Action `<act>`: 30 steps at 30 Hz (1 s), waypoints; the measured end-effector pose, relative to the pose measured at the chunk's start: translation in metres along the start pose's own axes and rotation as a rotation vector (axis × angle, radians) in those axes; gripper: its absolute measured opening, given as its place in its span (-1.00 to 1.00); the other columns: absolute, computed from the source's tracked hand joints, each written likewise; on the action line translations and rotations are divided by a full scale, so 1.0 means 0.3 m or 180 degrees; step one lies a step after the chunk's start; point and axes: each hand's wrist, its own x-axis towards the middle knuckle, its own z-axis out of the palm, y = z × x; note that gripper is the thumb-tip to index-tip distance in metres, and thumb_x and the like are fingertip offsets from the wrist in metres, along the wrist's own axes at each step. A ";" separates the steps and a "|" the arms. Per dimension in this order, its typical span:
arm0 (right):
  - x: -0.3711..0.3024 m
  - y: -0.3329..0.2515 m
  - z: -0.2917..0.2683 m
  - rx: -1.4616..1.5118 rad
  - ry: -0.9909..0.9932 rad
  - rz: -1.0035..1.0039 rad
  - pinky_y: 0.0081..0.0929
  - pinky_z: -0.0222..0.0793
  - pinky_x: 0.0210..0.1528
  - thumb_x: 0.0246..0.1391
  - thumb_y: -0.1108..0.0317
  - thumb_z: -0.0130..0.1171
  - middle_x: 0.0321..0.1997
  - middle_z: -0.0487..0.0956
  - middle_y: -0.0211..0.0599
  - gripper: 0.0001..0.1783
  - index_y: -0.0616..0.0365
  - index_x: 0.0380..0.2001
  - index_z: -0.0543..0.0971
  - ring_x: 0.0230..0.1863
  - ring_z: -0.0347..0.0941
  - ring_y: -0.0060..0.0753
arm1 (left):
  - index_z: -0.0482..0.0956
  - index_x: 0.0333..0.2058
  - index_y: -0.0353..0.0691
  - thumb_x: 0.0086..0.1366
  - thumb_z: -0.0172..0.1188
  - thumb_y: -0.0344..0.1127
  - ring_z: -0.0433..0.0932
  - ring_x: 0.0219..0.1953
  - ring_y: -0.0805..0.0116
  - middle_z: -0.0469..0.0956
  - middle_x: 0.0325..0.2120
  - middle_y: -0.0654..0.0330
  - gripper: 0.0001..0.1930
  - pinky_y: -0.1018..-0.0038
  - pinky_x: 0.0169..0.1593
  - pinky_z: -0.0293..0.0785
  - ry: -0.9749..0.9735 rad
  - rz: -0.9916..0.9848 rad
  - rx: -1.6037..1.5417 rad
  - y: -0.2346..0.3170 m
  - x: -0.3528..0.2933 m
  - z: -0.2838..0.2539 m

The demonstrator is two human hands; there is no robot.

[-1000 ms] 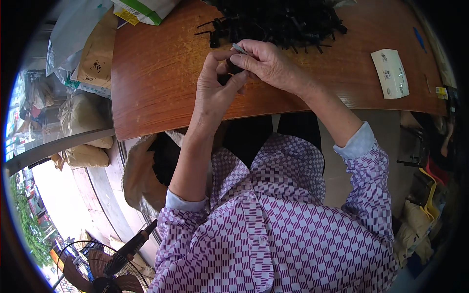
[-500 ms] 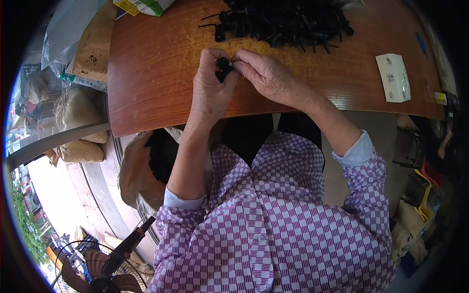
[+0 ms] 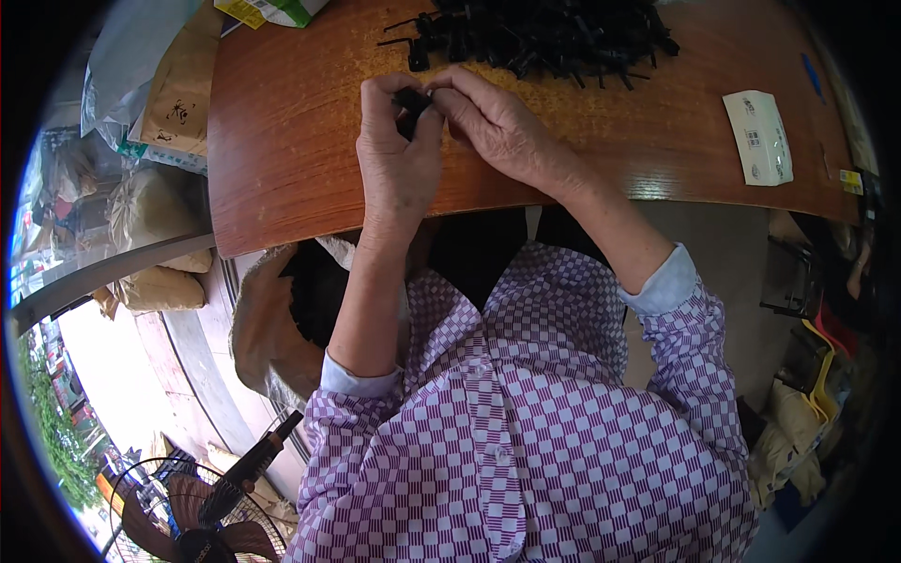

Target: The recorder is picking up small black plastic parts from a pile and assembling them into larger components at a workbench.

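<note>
My left hand [image 3: 398, 155] is curled around a small black part [image 3: 411, 103], most of it hidden by the thumb and fingers. My right hand [image 3: 497, 127] meets it from the right, thumb and forefinger pinched at the part's edge; whether a tiny piece sits in that pinch is too small to tell. Both hands hover over the near half of the brown wooden table [image 3: 282, 159]. Beyond them lies a heap of similar black parts [image 3: 544, 38] with thin stems sticking out, a few of them loose at its left side.
A white printed packet [image 3: 756, 139] and a blue pen-like object [image 3: 811, 77] lie on the table's right. Paper bags [image 3: 176, 103] stand left of the table. Below its edge is an open sack [image 3: 258, 324] with dark contents. A fan [image 3: 192, 516] stands at lower left.
Both hands have shifted slightly up and left in the picture, with the black part still held between them. The right fingers are bent more closely over it.
</note>
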 end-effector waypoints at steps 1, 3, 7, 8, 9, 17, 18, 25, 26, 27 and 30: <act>0.002 0.013 -0.004 0.0128 0.0140 -0.0123 -0.66 0.32 -0.44 0.27 0.25 -0.05 -0.49 0.45 -0.45 -0.76 0.16 -0.13 0.47 -0.47 0.36 -0.67 | 0.32 -0.17 -0.17 0.23 0.04 -0.60 0.45 -0.51 0.46 0.45 -0.45 0.22 -0.77 0.56 -0.49 0.38 0.0027 -0.0015 -0.0736 0.007 0.007 0.008; 0.000 0.019 -0.020 0.0261 0.0306 -0.0252 -0.71 0.27 -0.50 0.27 0.24 -0.03 -0.51 0.43 -0.49 -0.76 0.15 -0.13 0.47 -0.50 0.33 -0.73 | 0.34 -0.11 -0.17 0.27 0.01 -0.56 0.42 -0.50 0.53 0.43 -0.41 0.29 -0.77 0.65 -0.47 0.34 -0.0103 -0.0382 -0.1476 0.035 -0.002 -0.006; -0.023 -0.001 -0.066 0.0735 0.0085 0.0004 -0.83 0.11 -0.59 0.25 0.24 0.01 -0.50 0.41 -0.58 -0.79 0.10 -0.16 0.47 -0.56 0.24 -0.84 | 0.34 0.06 -0.16 0.30 0.00 -0.48 0.40 -0.49 0.51 0.43 -0.41 0.27 -0.65 0.67 -0.46 0.35 0.0002 -0.1352 -0.2949 0.042 -0.011 -0.029; -0.031 -0.005 -0.072 0.0960 0.0048 0.0125 -0.85 0.08 -0.61 0.24 0.25 0.03 -0.51 0.39 -0.63 -0.81 0.08 -0.17 0.47 -0.57 0.22 -0.87 | 0.34 0.06 -0.17 0.30 0.00 -0.46 0.40 -0.48 0.51 0.43 -0.41 0.26 -0.65 0.67 -0.46 0.35 -0.0113 -0.1453 -0.3052 0.036 -0.015 -0.033; -0.035 0.005 -0.079 0.0969 0.0076 0.0116 -0.85 0.08 -0.61 0.24 0.25 0.03 -0.51 0.39 -0.63 -0.81 0.08 -0.17 0.47 -0.57 0.22 -0.87 | 0.34 0.07 -0.17 0.30 0.00 -0.44 0.40 -0.47 0.51 0.44 -0.40 0.25 -0.65 0.67 -0.45 0.36 -0.0244 -0.1556 -0.3157 0.029 -0.013 -0.030; -0.042 0.050 -0.102 0.0621 0.0401 -0.0472 -0.88 0.14 -0.53 0.14 0.24 0.17 -0.53 0.33 -0.70 -0.81 0.07 -0.24 0.50 -0.53 0.21 -0.87 | 0.32 0.08 -0.22 0.31 -0.03 -0.40 0.41 -0.42 0.44 0.44 -0.31 0.10 -0.65 0.67 -0.43 0.39 -0.0344 -0.1586 -0.3557 0.013 -0.015 -0.030; -0.045 0.049 -0.103 0.0619 0.0410 -0.0471 -0.88 0.14 -0.53 0.14 0.24 0.17 -0.53 0.33 -0.70 -0.81 0.07 -0.24 0.50 -0.53 0.21 -0.87 | 0.31 0.09 -0.23 0.32 -0.04 -0.40 0.42 -0.41 0.42 0.44 -0.29 0.07 -0.64 0.68 -0.43 0.39 -0.0315 -0.1572 -0.3721 0.013 -0.014 -0.028; -0.042 0.026 -0.103 0.1409 0.0037 -0.0003 -0.87 0.10 -0.64 0.08 0.19 0.22 -0.58 0.43 -0.64 -0.71 0.07 -0.18 0.48 -0.59 0.29 -0.85 | 0.33 0.10 -0.21 0.34 -0.11 -0.42 0.43 -0.45 0.44 0.48 -0.26 0.02 -0.65 0.68 -0.45 0.39 -0.0453 -0.1726 -0.3034 0.051 -0.029 -0.007; -0.038 0.024 -0.104 0.1517 -0.0004 -0.0017 -0.87 0.08 -0.66 0.07 0.18 0.23 -0.59 0.43 -0.64 -0.68 0.07 -0.16 0.47 -0.61 0.29 -0.85 | 0.31 0.12 -0.23 0.33 -0.08 -0.41 0.42 -0.46 0.47 0.46 -0.26 0.03 -0.62 0.73 -0.52 0.32 -0.0756 -0.1644 -0.3034 0.044 -0.034 -0.012; -0.033 0.024 -0.109 0.1512 -0.0016 -0.0011 -0.87 0.08 -0.66 0.07 0.18 0.23 -0.59 0.43 -0.64 -0.68 0.07 -0.16 0.47 -0.61 0.29 -0.85 | 0.30 0.14 -0.24 0.32 -0.05 -0.40 0.40 -0.46 0.51 0.44 -0.26 0.04 -0.60 0.77 -0.58 0.25 -0.1052 -0.1558 -0.3029 0.046 -0.038 -0.017; -0.027 0.020 -0.125 0.1502 -0.0407 0.0379 -0.88 0.04 -0.67 0.05 0.12 0.24 -0.57 0.46 -0.64 -0.60 0.07 -0.10 0.44 -0.61 0.28 -0.87 | 0.29 0.15 -0.24 0.34 -0.07 -0.38 0.39 -0.53 0.51 0.46 -0.30 0.03 -0.60 0.80 -0.63 0.21 -0.0809 -0.1463 -0.2874 0.063 -0.050 -0.005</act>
